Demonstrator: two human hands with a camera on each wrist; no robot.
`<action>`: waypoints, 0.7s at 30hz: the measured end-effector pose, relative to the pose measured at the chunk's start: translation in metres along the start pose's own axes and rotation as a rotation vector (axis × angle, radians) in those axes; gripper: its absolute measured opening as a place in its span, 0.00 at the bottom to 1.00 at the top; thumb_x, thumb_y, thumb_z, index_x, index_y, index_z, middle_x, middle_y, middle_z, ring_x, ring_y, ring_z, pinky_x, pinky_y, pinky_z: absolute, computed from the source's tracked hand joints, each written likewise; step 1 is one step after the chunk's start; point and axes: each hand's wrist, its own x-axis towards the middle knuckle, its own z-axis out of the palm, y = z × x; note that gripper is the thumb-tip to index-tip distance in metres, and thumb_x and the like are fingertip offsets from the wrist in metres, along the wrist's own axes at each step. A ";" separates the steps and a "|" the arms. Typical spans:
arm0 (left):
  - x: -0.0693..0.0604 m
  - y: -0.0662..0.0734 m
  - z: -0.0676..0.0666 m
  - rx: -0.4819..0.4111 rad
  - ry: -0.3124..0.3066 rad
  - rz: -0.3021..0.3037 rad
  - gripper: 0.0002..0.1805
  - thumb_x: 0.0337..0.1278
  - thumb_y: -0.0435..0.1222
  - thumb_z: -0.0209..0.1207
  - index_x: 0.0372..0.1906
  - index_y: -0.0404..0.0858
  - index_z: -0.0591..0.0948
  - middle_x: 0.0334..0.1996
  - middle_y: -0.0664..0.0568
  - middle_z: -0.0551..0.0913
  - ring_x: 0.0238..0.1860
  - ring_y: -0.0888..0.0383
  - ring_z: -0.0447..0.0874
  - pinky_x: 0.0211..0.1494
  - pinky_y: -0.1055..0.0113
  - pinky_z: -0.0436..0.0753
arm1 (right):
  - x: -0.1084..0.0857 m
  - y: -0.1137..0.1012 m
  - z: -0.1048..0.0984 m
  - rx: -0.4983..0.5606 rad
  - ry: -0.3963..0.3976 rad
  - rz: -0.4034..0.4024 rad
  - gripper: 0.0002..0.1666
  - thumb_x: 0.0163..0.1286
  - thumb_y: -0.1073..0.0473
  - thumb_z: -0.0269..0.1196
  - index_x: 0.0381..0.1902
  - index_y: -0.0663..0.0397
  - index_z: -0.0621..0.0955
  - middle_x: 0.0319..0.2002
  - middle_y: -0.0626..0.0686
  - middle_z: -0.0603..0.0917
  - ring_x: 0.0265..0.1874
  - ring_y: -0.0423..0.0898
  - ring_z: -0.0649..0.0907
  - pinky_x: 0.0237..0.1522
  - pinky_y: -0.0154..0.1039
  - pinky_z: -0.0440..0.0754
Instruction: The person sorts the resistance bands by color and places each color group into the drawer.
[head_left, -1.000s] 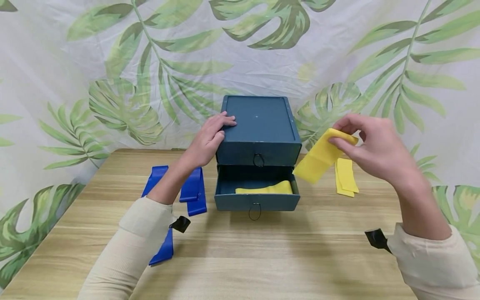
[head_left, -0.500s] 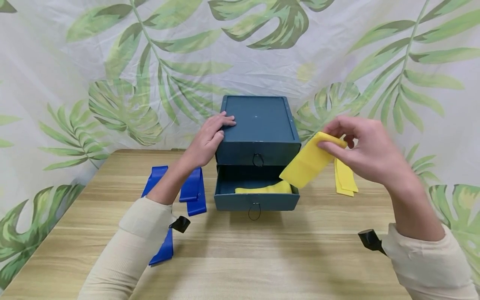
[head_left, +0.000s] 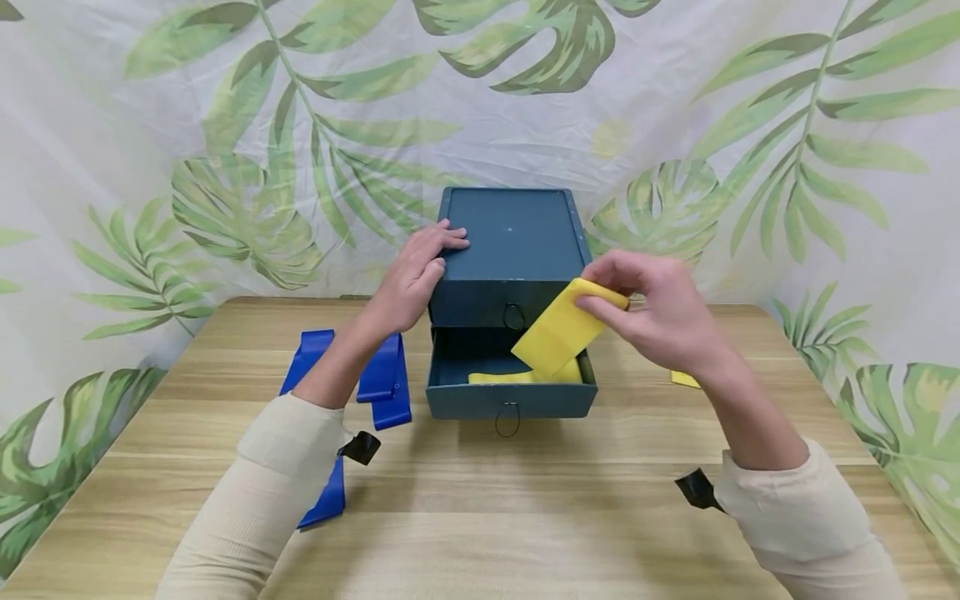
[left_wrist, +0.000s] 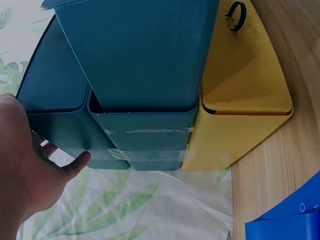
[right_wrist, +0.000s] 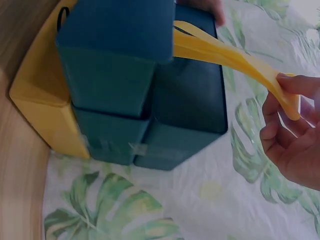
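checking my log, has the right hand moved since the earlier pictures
Yes, leftward in the head view: the right hand has carried the yellow strip from the right edge of the drawer unit to over its open lower drawer.

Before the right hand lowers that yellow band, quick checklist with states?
1. Grip on the held band: ok, right hand pinches one end.
2. Lower blue drawer open: ok, pulled out below the top drawer.
3. Free end over the opening: ok, it hangs over the right half.
4. Left hand bracing: ok, fingers rest on the top's left edge.
5. Drawer free of other bands: not ok, one yellow band lies inside.
6. Bands touching: cannot tell.
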 end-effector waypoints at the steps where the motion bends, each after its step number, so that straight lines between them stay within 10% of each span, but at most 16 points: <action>1: 0.000 0.000 0.000 0.002 0.000 0.002 0.24 0.76 0.32 0.37 0.65 0.29 0.76 0.74 0.38 0.70 0.82 0.46 0.50 0.82 0.47 0.47 | 0.001 0.000 0.003 0.014 -0.008 0.003 0.06 0.64 0.71 0.72 0.39 0.62 0.87 0.32 0.52 0.87 0.26 0.43 0.83 0.33 0.28 0.80; 12: 0.000 0.001 0.000 0.005 -0.011 0.003 0.24 0.76 0.32 0.37 0.65 0.29 0.76 0.74 0.38 0.69 0.82 0.45 0.50 0.82 0.47 0.47 | 0.019 -0.005 0.026 0.113 -0.137 0.049 0.15 0.69 0.69 0.69 0.51 0.60 0.77 0.31 0.54 0.87 0.21 0.50 0.82 0.24 0.34 0.78; 21: 0.001 -0.001 -0.001 0.013 -0.007 0.000 0.24 0.76 0.32 0.37 0.64 0.29 0.77 0.74 0.38 0.70 0.82 0.45 0.51 0.82 0.47 0.47 | 0.037 -0.016 0.036 0.153 -0.208 0.011 0.03 0.72 0.66 0.68 0.42 0.59 0.84 0.23 0.50 0.80 0.18 0.46 0.78 0.27 0.38 0.81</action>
